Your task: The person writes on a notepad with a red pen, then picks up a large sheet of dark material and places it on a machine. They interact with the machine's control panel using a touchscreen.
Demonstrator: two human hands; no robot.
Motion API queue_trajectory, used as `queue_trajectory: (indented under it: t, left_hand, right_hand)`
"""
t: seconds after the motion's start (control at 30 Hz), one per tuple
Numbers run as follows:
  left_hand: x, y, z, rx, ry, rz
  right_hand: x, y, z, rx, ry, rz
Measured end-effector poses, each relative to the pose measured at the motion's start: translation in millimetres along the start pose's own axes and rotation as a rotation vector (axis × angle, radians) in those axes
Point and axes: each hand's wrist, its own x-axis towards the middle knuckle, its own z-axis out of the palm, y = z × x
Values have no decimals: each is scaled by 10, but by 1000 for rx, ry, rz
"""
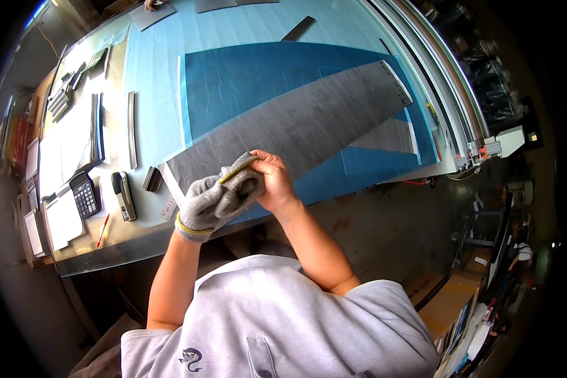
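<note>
A grey knit work glove with a yellow-edged cuff covers my left hand (200,203). Bunched against it is a second grey glove (244,184), which my left fingers appear to grip, though folds hide the fingertips. My bare right hand (276,181) pinches that loose glove by its yellow cuff edge. Both hands are over the near end of a long dark grey strip of sheet material (290,123). The strip lies diagonally across a blue sheet (233,75) on the table, and a shorter grey piece (387,135) shows beside it.
On the left are a calculator (85,194), a stapler (123,196), a red pen (103,230) and papers (57,157). A metal rail (444,82) edges the table's right side. Another person's hand (150,4) is at the far edge, by a grey sheet (152,17).
</note>
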Motion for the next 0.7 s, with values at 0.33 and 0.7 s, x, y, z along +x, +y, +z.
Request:
queue_trajectory:
  t: [0.33, 0.7]
  left_hand:
    - [408, 78, -193, 257, 421, 64]
    - [515, -439, -615, 472, 257, -181]
  right_hand:
    - [-201, 85, 44, 307, -182, 387]
    - [-294, 218, -153, 209, -40, 190]
